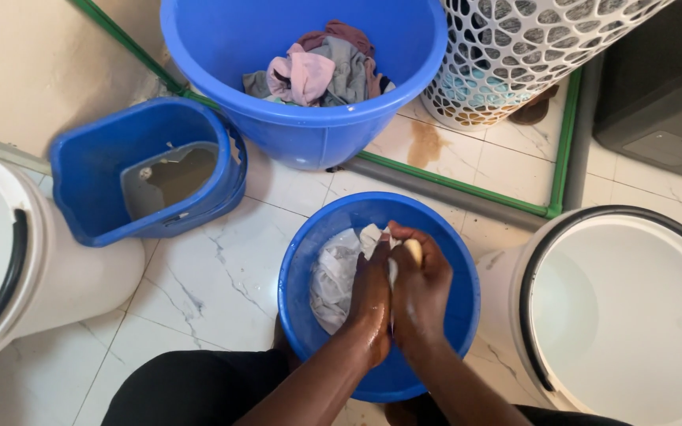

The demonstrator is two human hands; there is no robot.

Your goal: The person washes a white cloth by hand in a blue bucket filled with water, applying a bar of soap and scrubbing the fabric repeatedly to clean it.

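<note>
The person's knees in dark trousers (191, 390) are at the bottom edge, closest to the camera, and both wet forearms go forward from there into a small blue basin (451, 315) that stands on the white marble-pattern floor tiles (207, 284). Inside the basin lies a wet white cloth (333, 280), partly in the water on the left side and partly pulled up between the hands. The left hand (370, 304) is clenched around a fold of this cloth, with the fingers closed on it. The right hand (420, 296) presses against the left one; its fingers are curled around the cloth and also around a small pale bar of soap (413, 251), which shows at the top of the hand. The two hands touch each other over the middle of the basin.

Behind the small basin stands a big blue tub (309, 134) with a heap of clothes (321, 71) in pink, grey and dark red colours. To the left of it is a blue mop bucket (96, 189) with a grey insert and some dirty water. A white plastic bucket (65, 268) stands at the far left edge, and another white bucket (617, 315) with a black rim stands at the right, just beside the basin. At the top right is a white laundry basket (515, 55) with many holes.
</note>
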